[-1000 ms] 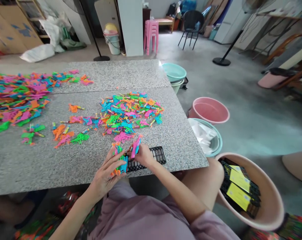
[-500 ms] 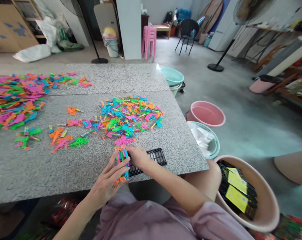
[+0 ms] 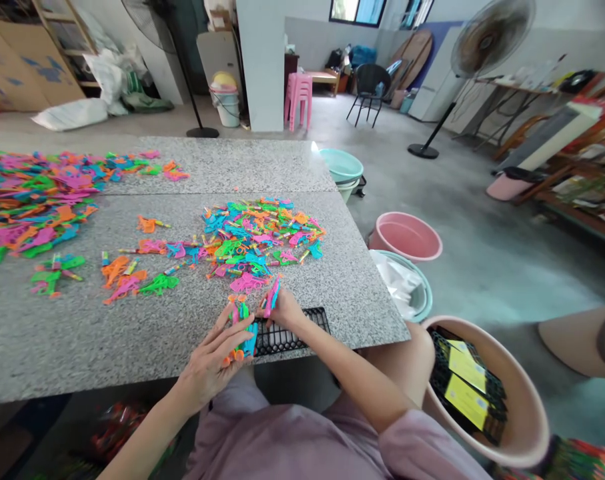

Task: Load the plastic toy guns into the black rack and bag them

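Observation:
My left hand (image 3: 209, 363) rests with its fingers over a few small plastic toy guns (image 3: 244, 330) standing side by side at the left end of a black grid tray (image 3: 295, 337). Orange tips stick out of these toy guns at both ends. My right hand (image 3: 288, 312) is closed on a pink and blue toy gun (image 3: 271, 297), raised just above the tray's far edge. It may be more than one piece; I cannot tell. Beyond my hands lies a heap of coloured toy guns (image 3: 262, 233) on the speckled stone table (image 3: 182, 340).
A larger heap of toy guns (image 3: 37, 193) covers the table's left side, with loose ones between. Right of the table stand a pink basin (image 3: 407, 233), a green basin (image 3: 427, 300) with white bags, and a peach tub (image 3: 527, 427) holding black trays and yellow cards.
My right hand has risen slightly up and right from the tray, now with a pink and blue toy gun in it. Fewer toy guns show under my left hand, which stays put.

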`<control>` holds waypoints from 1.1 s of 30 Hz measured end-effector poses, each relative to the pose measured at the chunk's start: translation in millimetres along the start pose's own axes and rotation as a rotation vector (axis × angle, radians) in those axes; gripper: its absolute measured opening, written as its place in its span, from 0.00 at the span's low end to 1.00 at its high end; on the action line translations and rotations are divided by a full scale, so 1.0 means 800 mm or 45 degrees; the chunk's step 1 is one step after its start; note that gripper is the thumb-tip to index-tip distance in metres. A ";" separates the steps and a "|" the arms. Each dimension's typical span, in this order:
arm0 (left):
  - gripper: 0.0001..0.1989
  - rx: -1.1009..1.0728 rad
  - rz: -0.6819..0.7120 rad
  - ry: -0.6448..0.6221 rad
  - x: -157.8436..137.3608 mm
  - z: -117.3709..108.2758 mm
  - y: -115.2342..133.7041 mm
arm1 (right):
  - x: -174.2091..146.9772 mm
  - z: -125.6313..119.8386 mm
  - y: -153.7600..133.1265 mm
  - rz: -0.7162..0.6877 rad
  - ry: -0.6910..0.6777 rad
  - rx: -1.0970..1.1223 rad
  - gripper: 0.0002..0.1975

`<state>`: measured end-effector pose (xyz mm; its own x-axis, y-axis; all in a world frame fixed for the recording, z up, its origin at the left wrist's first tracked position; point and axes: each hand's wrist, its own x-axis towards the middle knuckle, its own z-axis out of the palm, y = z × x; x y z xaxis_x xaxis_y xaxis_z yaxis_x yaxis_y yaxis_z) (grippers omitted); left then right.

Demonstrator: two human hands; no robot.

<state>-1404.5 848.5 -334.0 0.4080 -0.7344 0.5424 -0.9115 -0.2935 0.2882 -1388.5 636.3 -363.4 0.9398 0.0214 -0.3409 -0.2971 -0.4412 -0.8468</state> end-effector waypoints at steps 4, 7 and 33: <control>0.11 -0.016 -0.040 -0.038 -0.004 0.000 0.000 | -0.006 0.001 0.009 -0.188 0.082 0.024 0.04; 0.11 0.003 -0.053 -0.045 -0.006 0.002 0.003 | -0.015 0.004 -0.002 -0.297 0.051 -0.373 0.05; 0.10 0.043 0.018 -0.141 0.006 -0.010 -0.003 | -0.010 -0.114 0.050 0.235 0.589 0.374 0.09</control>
<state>-1399.6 850.3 -325.7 0.3883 -0.8011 0.4554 -0.9192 -0.3016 0.2533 -1392.6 536.4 -357.1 0.8241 -0.4562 -0.3358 -0.4355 -0.1312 -0.8906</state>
